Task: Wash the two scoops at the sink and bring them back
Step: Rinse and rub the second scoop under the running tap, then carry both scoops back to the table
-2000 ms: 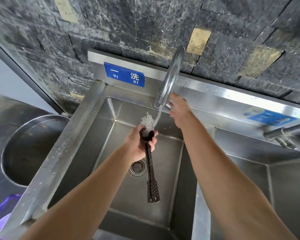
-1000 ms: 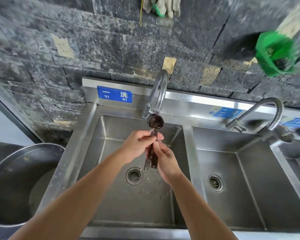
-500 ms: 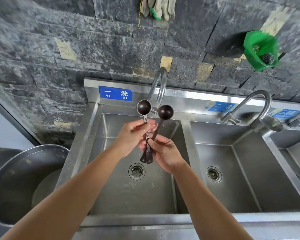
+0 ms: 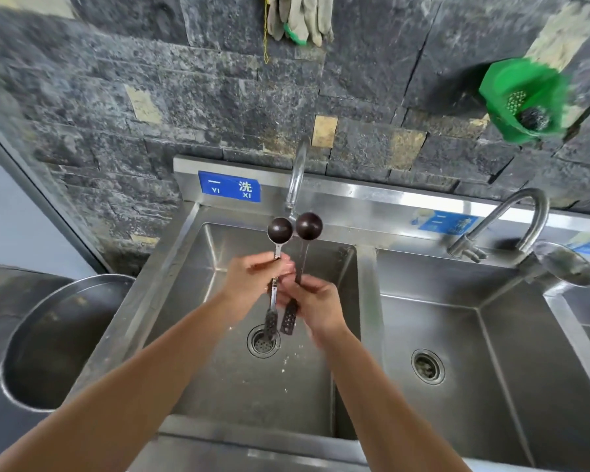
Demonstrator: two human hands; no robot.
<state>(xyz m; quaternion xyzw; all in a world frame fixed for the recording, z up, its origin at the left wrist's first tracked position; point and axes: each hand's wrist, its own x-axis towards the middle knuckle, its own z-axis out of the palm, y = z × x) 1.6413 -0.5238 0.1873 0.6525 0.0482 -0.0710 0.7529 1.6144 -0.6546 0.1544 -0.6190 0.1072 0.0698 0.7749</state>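
Two long-handled scoops with dark round bowls stand upright above the left sink basin (image 4: 218,386). My left hand (image 4: 252,281) grips the handle of the left scoop (image 4: 280,229), whose shaft is metal. My right hand (image 4: 315,303) grips the handle of the right scoop (image 4: 309,226), which is all dark. Both bowls sit side by side just below the faucet spout (image 4: 297,175). No water runs from it. The perforated handle ends hang over the drain (image 4: 263,342).
A second basin (image 4: 457,352) with its own faucet (image 4: 511,223) lies to the right. A large round metal tub (image 4: 48,338) stands at the left. Grey gloves (image 4: 300,18) and a green strainer cup (image 4: 525,100) hang on the stone wall.
The water has stopped. My right hand left the faucet and took one of the two scoops from my left hand; the scoops were parted and raised upright, now close side by side.
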